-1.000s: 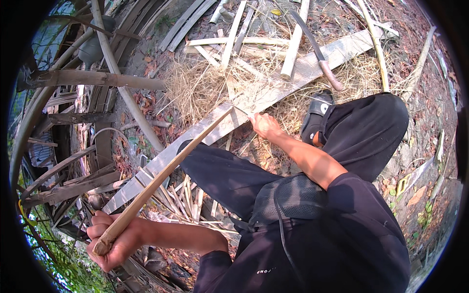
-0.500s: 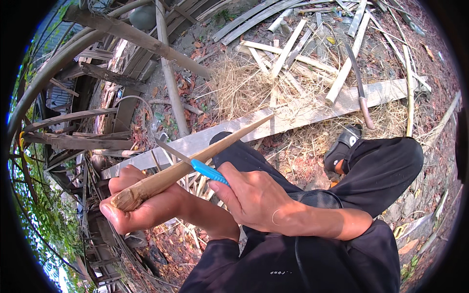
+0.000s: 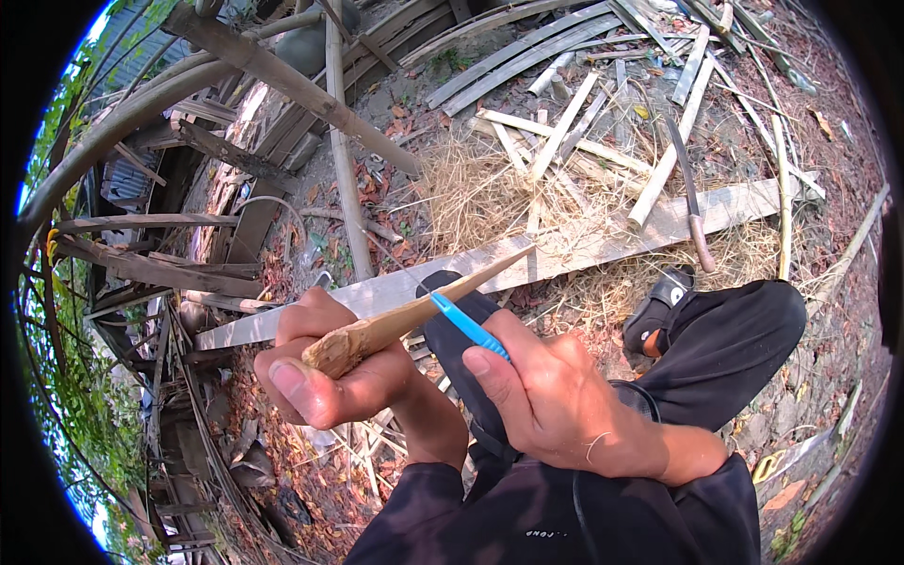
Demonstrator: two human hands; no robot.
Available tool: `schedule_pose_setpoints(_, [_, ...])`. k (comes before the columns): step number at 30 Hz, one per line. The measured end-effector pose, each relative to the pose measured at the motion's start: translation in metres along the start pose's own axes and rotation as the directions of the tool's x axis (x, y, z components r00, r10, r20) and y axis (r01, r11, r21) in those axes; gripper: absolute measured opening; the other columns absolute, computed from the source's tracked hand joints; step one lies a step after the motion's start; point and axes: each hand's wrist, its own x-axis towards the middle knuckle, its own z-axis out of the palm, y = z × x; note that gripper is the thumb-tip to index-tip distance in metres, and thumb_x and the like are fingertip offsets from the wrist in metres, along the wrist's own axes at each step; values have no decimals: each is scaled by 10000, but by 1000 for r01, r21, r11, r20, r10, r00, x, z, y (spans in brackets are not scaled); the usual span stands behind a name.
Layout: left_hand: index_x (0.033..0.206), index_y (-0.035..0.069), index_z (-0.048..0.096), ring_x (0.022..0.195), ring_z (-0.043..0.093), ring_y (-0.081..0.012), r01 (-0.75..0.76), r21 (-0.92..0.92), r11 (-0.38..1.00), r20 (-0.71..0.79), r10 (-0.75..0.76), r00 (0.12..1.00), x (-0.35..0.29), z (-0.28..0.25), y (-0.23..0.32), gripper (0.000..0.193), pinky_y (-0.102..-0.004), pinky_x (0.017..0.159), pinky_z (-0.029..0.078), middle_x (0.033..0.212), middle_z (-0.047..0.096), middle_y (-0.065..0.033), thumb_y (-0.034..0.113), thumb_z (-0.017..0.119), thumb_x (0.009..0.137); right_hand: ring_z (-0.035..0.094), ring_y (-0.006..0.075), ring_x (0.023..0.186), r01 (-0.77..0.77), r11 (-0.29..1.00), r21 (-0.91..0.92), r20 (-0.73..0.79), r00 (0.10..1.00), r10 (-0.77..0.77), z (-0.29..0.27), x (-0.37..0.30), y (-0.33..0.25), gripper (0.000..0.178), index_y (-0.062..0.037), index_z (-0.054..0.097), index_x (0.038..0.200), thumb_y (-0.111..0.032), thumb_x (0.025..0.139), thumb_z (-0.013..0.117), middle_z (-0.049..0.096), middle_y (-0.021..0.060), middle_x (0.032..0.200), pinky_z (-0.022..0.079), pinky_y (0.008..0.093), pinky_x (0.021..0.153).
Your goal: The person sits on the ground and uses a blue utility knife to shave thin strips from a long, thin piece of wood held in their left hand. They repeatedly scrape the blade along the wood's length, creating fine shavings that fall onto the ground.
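My left hand point(image 3: 330, 372) is closed around the thick, rough end of a tapering wooden stick point(image 3: 405, 320). The pointed end of the stick reaches up and to the right, over my knee. In my right hand point(image 3: 556, 386) is a blue-handled knife point(image 3: 468, 323), gripped with the thumb along the handle. Its thin blade lies across the stick near the middle, seen nearly edge-on. Whether the blade bites into the wood, I cannot tell.
A long grey plank point(image 3: 650, 226) lies on the ground ahead of my legs. A curved sickle-like blade with a brown handle point(image 3: 700, 243) rests across it. Beyond are wood shavings point(image 3: 471, 188) and scattered strips point(image 3: 568, 122). Wooden poles point(image 3: 292, 89) stand at the left.
Both hands have shifted to the right, and the stick has moved with them. The knife has turned so its blade now shows as a thin line.
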Motion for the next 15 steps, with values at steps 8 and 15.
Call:
schedule_pose_setpoints(8, [546, 125, 206, 340, 229, -78, 125, -44, 991, -16, -126, 992, 4, 2, 3, 382, -227, 349, 191, 386, 246, 3, 327, 395, 810, 538, 433, 479, -212, 932, -295, -135, 975, 180, 8, -25, 98, 268, 33, 472, 802, -204, 928, 480, 509, 240, 498, 402, 474, 407])
schedule_pose_setpoints(15, [575, 112, 230, 358, 226, -80, 98, -8, 995, 73, -97, 993, -5, 6, 7, 457, -235, 368, 181, 397, 247, 9, 449, 385, 842, 540, 437, 498, -127, 976, -175, -74, 991, 115, 13, -5, 52, 290, 17, 476, 819, -248, 935, 471, 506, 227, 488, 433, 487, 456])
